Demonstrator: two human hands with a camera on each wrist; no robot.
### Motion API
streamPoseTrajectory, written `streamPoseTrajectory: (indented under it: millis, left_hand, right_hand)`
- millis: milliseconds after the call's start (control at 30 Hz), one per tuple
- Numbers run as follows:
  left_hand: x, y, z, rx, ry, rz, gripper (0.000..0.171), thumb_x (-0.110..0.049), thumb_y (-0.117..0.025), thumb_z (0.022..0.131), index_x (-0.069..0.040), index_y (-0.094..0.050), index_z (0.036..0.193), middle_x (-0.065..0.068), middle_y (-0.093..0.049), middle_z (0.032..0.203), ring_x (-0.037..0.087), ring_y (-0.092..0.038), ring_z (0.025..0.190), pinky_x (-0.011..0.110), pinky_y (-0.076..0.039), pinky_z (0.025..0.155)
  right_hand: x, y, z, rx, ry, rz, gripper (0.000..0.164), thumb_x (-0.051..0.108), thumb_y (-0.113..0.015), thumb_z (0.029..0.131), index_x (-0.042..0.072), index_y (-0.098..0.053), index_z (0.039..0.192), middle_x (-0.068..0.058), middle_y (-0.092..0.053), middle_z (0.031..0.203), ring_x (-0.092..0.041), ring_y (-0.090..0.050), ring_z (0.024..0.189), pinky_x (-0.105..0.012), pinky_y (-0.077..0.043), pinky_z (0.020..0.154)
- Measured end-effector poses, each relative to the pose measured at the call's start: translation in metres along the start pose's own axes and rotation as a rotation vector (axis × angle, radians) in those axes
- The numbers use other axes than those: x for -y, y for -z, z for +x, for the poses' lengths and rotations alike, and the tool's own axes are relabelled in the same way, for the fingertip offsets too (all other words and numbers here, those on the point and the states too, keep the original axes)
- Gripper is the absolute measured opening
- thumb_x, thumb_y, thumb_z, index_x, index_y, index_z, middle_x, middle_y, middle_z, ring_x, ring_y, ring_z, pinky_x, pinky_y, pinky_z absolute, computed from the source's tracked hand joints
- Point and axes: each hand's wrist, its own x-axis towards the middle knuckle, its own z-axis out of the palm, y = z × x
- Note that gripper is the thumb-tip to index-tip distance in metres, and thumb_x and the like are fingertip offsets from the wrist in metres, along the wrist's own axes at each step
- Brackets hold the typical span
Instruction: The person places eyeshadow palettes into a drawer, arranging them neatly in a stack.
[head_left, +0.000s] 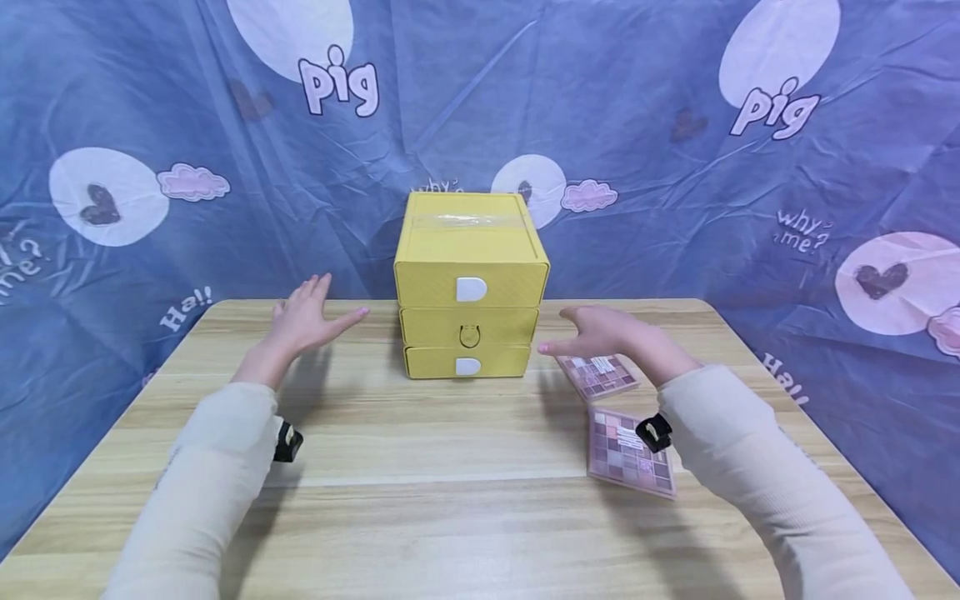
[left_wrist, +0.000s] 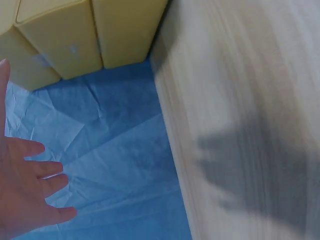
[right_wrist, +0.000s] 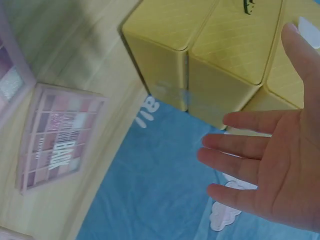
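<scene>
A yellow three-tier drawer box (head_left: 472,287) stands near the back edge of the table, with white tabs on its top and bottom drawers and a small dark ring-like mark on the middle one. My left hand (head_left: 306,321) is raised to the left of the box, thumb spread towards it, holding nothing. On the other side my right hand (head_left: 596,330) hovers beside the box, fingers extended and apart from it in the right wrist view. Below and near the right hand lie two pink eyeshadow palettes, the farther palette (head_left: 600,379) and the nearer palette (head_left: 628,454).
The wood-grain table (head_left: 420,533) spreads in front of the box. A blue printed cloth (head_left: 450,92) hangs behind and around it, close to the back edge. Clear tape (head_left: 468,220) runs across the box top. Black wrist cameras sit on both cream sleeves.
</scene>
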Motion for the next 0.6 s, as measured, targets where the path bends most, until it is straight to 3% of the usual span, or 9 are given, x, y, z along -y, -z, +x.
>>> streamPoseTrajectory:
  millis: [333, 600]
  left_hand:
    - [-0.001, 0.017, 0.013, -0.05, 0.016, -0.14, 0.094, -0.068, -0.037, 0.075, -0.002, -0.012, 0.137, 0.023, -0.016, 0.137, 0.039, -0.015, 0.122, 0.06, -0.011, 0.09]
    - [-0.008, 0.024, 0.024, -0.109, 0.011, -0.321, 0.087, -0.062, -0.041, 0.078, -0.003, -0.016, 0.137, 0.021, -0.017, 0.138, 0.035, -0.013, 0.124, 0.048, -0.012, 0.096]
  right_hand:
    - [0.017, 0.007, 0.001, 0.027, 0.062, -0.018, 0.084, 0.058, -0.051, 0.075, -0.012, -0.04, 0.121, -0.024, -0.043, 0.121, -0.036, -0.039, 0.111, -0.043, -0.029, 0.091]
    - [0.033, 0.009, 0.005, -0.011, 0.093, 0.018, 0.077, 0.056, -0.055, 0.073, -0.003, -0.045, 0.121, -0.018, -0.051, 0.114, -0.031, -0.049, 0.101, -0.041, -0.036, 0.085]
